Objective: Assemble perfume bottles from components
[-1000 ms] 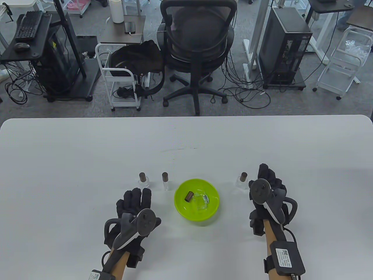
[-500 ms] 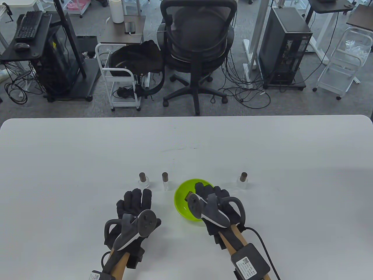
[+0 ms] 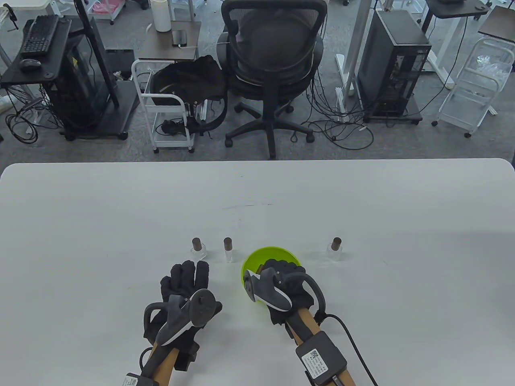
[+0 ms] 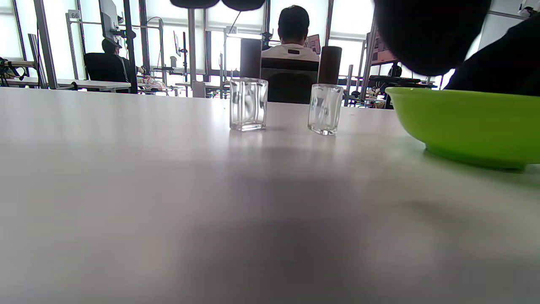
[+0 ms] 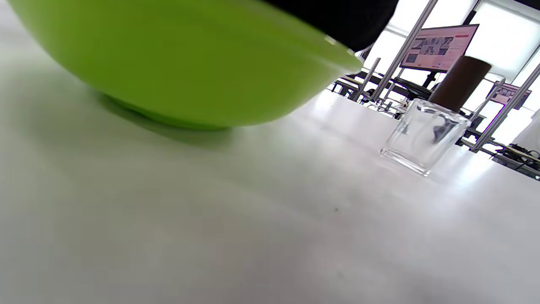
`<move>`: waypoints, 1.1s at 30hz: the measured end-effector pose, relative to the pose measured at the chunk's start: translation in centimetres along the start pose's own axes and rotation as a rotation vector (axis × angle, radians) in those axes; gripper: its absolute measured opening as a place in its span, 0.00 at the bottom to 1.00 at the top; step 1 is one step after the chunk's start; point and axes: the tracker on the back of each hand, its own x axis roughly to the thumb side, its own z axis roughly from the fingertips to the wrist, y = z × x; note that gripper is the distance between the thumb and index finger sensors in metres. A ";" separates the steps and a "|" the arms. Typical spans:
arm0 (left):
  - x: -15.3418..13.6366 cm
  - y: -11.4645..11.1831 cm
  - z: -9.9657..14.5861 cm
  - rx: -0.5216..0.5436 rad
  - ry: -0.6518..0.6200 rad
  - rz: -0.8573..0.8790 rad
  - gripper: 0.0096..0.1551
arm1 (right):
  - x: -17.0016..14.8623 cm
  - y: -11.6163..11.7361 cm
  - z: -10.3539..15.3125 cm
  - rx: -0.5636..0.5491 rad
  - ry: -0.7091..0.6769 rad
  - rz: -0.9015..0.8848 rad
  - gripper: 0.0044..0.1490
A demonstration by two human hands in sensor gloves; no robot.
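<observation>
My right hand (image 3: 287, 287) reaching into green bowl (image 3: 251, 257); fingers hidden, grip unknown. Left hand (image 3: 183, 287) flat on bench (image 3: 362, 201), holding nothing. Risk: bowl tipping, glass slipping.

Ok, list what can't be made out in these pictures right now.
- Contents of the green bowl: the right hand covers them in the table view; both wrist views see only the outer wall.
- Right hand's fingers: under its tracker, grip unreadable.
- Left hand: only blurred dark fingertips at the left wrist view's top edge.
</observation>
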 end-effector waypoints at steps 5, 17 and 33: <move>0.0 0.0 0.0 -0.004 0.000 -0.005 0.63 | 0.3 0.0 -0.2 -0.014 0.012 0.020 0.44; 0.1 0.0 0.0 -0.006 0.003 -0.007 0.63 | 0.4 -0.3 -0.3 0.006 -0.025 -0.017 0.42; 0.2 0.0 0.0 0.010 0.010 -0.007 0.61 | -0.3 0.2 -1.0 0.125 -0.080 -0.160 0.43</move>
